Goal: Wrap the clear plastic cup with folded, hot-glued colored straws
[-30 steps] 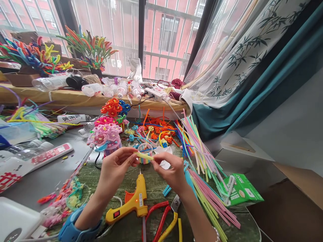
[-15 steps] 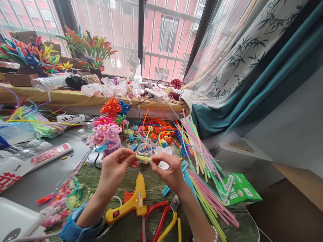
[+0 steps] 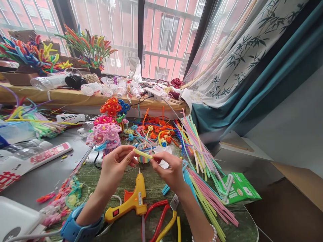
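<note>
Yellow strip [image 3: 143, 154] w/ L end higher vs. prev., L hand [image 3: 114, 165] & R hand [image 3: 169, 169] clamped on it.

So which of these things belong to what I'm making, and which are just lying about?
Probably the job:
yellow strip, between left hand and right hand
glue gun, its light on
pliers
pink stems

Probably just lying about:
green packet
twine
black lens-like thing
</note>
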`<state>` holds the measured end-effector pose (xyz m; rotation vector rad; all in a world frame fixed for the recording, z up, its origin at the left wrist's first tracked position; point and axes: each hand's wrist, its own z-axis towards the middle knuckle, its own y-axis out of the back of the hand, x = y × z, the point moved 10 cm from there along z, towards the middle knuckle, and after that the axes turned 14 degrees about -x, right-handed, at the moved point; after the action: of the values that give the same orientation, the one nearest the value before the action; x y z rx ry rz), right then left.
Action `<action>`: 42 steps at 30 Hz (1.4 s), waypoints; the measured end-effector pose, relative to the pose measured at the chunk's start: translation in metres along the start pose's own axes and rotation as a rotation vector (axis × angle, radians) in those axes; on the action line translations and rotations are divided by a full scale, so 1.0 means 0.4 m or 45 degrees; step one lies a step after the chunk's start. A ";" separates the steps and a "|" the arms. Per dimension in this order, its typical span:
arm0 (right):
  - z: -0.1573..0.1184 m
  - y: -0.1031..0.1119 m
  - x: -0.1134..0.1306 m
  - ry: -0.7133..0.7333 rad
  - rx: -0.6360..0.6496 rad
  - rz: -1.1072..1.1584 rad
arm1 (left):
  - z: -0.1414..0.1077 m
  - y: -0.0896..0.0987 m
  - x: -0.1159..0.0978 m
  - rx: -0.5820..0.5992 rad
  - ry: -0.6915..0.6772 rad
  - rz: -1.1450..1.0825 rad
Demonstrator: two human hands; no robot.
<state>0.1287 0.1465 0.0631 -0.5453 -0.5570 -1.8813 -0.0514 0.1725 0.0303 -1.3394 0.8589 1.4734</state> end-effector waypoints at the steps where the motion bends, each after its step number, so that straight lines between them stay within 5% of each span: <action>1: 0.000 0.000 0.000 0.007 0.001 -0.006 | 0.001 0.000 0.000 -0.001 -0.004 0.010; 29: -0.004 -0.006 -0.010 -0.045 0.040 0.000 | -0.003 -0.013 0.000 0.072 -0.026 0.039; 34: -0.005 0.006 -0.009 0.073 -0.006 -0.043 | -0.051 0.034 -0.011 -0.059 -0.216 0.740; 38: -0.002 0.012 -0.009 0.137 -0.018 -0.083 | -0.164 0.037 0.034 0.272 -0.342 1.453; 42: -0.002 0.013 -0.011 0.141 -0.009 -0.095 | -0.244 0.055 0.098 0.458 -0.392 1.751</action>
<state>0.1351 0.1472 0.0605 -0.4271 -0.5040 -1.9720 -0.0387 0.0816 -0.0256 -0.0774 1.8731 2.2381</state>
